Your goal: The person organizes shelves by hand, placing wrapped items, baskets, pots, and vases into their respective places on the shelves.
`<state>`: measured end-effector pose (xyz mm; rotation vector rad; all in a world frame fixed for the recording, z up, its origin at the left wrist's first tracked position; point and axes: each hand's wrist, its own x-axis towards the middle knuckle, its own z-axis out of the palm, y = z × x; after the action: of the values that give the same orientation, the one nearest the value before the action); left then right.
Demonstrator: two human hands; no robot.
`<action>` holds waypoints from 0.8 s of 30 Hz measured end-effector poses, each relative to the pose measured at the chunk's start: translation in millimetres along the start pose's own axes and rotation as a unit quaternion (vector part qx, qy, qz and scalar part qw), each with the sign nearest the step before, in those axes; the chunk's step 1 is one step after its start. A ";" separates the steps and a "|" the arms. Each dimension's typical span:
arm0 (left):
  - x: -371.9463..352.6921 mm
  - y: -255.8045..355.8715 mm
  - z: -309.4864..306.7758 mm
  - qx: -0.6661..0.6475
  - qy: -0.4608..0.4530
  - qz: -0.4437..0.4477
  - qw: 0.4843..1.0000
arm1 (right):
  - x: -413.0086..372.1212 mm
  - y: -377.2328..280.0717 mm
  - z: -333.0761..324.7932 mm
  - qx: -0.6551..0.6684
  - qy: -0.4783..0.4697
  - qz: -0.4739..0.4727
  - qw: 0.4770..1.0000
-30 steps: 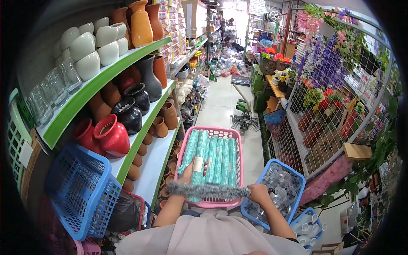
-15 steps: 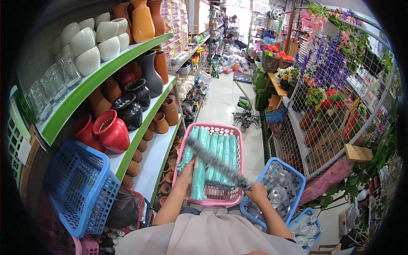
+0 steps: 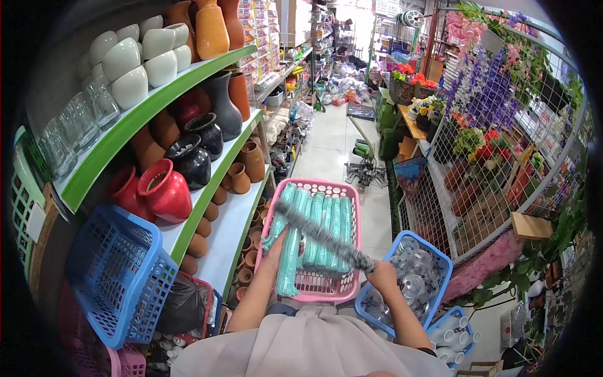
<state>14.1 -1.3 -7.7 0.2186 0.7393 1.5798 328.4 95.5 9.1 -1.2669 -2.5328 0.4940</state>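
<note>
My right grip point(image 3: 381, 276) is closed around one end of a fluffy grey duster point(image 3: 326, 239), which slants over the pink basket point(image 3: 336, 287) from above its near right corner up towards its left side. The duster's far end crosses in front of the wrapped green rolls; I cannot tell whether it touches them.

My left grip point(image 3: 274, 253) is at the basket's left side, holding one green roll point(image 3: 287, 267) by its side, my fingers partly hidden behind it. This roll tilts, its lower end sticking out towards the basket's near left corner. The other rolls point(image 3: 330, 217) lie side by side along the basket, close to its far edge, leaving the holes of its bottom showing near me.

Just beside the basket's near right corner is a blue basket point(image 3: 446, 276) filled with clear, glassy pieces point(image 3: 412, 287). Beyond its near edge, another blue basket holds white vases point(image 3: 453, 338). On my left, red vases point(image 3: 168, 193) and black vases point(image 3: 190, 164) stand on the middle shelf point(image 3: 207, 193), near its green front edge. Past my basket's far edge, a green-and-black machine point(image 3: 364, 169) stands on the pale floor point(image 3: 326, 144).
</note>
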 end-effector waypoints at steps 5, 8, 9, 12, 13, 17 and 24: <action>4.0 7.6 -24.7 -0.008 -0.131 -0.020 0.991 | -7.0 -3.3 -4.9 -0.001 -0.056 -0.081 0.995; -2.3 10.5 -16.9 -0.163 -0.138 -0.095 0.972 | -3.3 8.5 -6.4 -0.018 -0.066 -0.108 0.992; 1.5 8.1 -19.8 -0.195 -0.150 -0.117 0.962 | -1.5 8.9 -6.3 -0.034 -0.055 -0.063 0.996; -33.8 6.4 22.3 0.103 0.025 0.082 0.991 | 6.9 -3.1 -5.4 0.043 0.023 0.110 0.993; -20.5 5.2 -0.2 0.090 -0.024 -0.033 0.995 | 7.3 -4.5 -5.8 0.043 0.023 0.108 0.993; -37.5 13.8 22.8 0.018 0.004 -0.054 0.998 | 6.8 3.4 -4.1 0.010 0.007 -0.101 0.995; -47.6 -0.9 9.5 0.090 0.042 0.058 0.993 | 16.2 -8.4 0.5 0.000 0.040 0.040 0.998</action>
<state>28.0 -43.2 12.4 0.3335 0.9515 1.6395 312.7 103.7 13.5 -1.3640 -2.4245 0.4494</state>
